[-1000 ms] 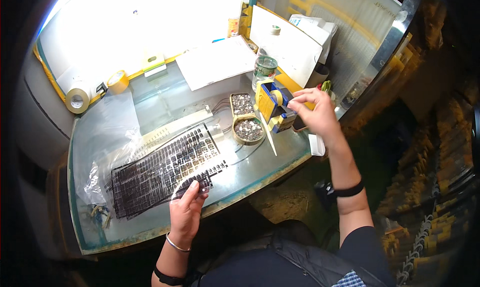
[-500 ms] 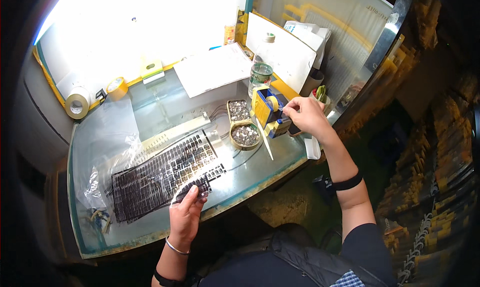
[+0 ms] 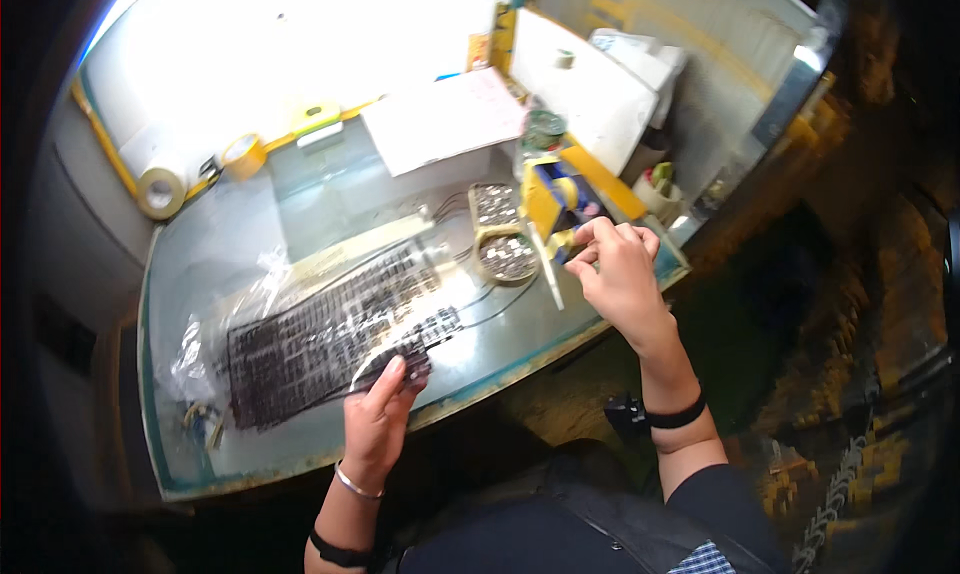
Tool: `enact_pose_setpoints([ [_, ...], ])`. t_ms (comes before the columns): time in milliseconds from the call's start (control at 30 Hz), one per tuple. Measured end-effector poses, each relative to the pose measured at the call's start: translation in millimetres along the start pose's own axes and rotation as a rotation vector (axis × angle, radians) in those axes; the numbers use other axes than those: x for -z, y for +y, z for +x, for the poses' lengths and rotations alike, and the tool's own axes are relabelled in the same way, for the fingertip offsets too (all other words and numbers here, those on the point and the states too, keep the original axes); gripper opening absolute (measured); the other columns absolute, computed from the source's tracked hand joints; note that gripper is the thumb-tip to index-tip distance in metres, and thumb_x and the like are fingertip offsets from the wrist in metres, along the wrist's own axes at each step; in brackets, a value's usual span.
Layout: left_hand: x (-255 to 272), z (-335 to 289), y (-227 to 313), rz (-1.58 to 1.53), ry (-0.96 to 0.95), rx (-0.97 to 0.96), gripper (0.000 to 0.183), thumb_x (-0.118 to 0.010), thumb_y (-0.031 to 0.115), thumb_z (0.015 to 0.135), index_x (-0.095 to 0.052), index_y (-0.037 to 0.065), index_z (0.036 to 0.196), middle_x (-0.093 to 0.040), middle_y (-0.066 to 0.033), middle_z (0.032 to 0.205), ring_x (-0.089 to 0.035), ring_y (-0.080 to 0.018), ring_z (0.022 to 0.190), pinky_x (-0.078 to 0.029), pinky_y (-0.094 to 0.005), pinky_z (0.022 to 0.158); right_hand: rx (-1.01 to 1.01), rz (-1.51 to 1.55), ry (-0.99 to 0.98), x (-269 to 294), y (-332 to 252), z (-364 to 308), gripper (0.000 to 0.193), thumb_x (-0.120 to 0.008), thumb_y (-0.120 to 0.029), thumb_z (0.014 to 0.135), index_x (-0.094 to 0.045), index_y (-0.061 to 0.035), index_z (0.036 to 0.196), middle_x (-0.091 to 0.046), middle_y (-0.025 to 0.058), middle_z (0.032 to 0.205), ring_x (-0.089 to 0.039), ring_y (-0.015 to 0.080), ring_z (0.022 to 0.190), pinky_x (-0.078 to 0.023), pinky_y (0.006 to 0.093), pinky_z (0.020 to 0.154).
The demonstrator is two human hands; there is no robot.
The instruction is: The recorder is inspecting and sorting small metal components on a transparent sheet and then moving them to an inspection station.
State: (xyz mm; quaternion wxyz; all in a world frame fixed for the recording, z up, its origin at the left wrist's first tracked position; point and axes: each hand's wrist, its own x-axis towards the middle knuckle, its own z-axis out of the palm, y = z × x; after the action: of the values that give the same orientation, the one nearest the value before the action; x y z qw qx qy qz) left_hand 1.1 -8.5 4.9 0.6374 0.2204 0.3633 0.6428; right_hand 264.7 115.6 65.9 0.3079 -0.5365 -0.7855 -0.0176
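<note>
My left hand [image 3: 383,414] grips a small dark piece of clear film [image 3: 414,368] between thumb and fingers at the right end of a large film sheet [image 3: 320,339]. Rows of black patterns cover that sheet, which lies tilted across the table; whether the two are joined I cannot tell. My right hand [image 3: 622,274] is raised just right of a blue and yellow tape dispenser [image 3: 545,199], its thumb and forefinger brought together. Whatever is at those fingertips is too small and blurred to name.
Two small trays of dark and pale bits [image 3: 508,256] stand beside the dispenser, a thin white stick [image 3: 552,271] next to them. Tape rolls [image 3: 160,193] sit at the left, a white sheet [image 3: 440,124] and a bottle [image 3: 544,129] behind. The glass table [image 3: 500,349] ends in front of me.
My right hand has drawn back from the tape dispenser toward me. The whole view has shifted a little and blurred. My left hand keeps its grip on the film.
</note>
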Motion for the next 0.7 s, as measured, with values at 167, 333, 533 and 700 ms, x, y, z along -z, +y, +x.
enact_pose_setpoints([
  [167,4.4,3.9,-2.9,-0.014,-0.048,0.036,0.025,-0.055,0.011,0.094,-0.056,0.004,0.117,-0.063,-0.0050,0.107,-0.060,-0.0156,0.096,-0.049,-0.0334,0.083,0.081,0.897,-0.207,-36.1,-48.5,-21.9,0.011,-0.078,-0.012,0.071,-0.069,-0.0069,0.077,-0.065,0.0140,0.108,-0.051,0.0267,0.118,-0.039,0.0395,0.097],
  [333,5.0,0.2,0.7,-0.016,-0.051,0.040,0.022,-0.054,0.012,0.094,-0.059,0.005,0.115,-0.064,-0.0052,0.107,-0.061,-0.0150,0.097,-0.049,-0.0330,0.083,-0.093,1.018,-0.240,-60.6,-65.4,-38.2,0.009,-0.075,-0.014,0.077,-0.070,-0.0091,0.082,-0.047,0.0164,0.134,-0.039,0.0292,0.128,-0.026,0.0417,0.106],
  [533,7.4,2.6,-1.4,0.016,-0.062,0.022,0.024,-0.052,0.013,0.095,-0.055,0.008,0.119,-0.063,-0.0040,0.110,-0.060,-0.0143,0.097,-0.047,-0.0336,0.085,-0.127,0.986,-0.237,-64.9,-63.6,-39.6,0.011,-0.075,-0.016,0.077,-0.071,-0.0093,0.083,-0.048,0.0163,0.132,-0.040,0.0295,0.125,-0.026,0.0420,0.106],
  [700,5.4,2.4,-0.2,0.015,-0.051,0.032,0.024,-0.052,0.013,0.095,-0.055,0.008,0.118,-0.063,-0.0043,0.109,-0.060,-0.0144,0.097,-0.047,-0.0333,0.084,-0.138,0.972,-0.251,-65.8,-63.4,-38.5,0.012,-0.076,-0.017,0.076,-0.071,-0.0091,0.083,-0.047,0.0167,0.133,-0.040,0.0297,0.126,-0.027,0.0419,0.105],
])
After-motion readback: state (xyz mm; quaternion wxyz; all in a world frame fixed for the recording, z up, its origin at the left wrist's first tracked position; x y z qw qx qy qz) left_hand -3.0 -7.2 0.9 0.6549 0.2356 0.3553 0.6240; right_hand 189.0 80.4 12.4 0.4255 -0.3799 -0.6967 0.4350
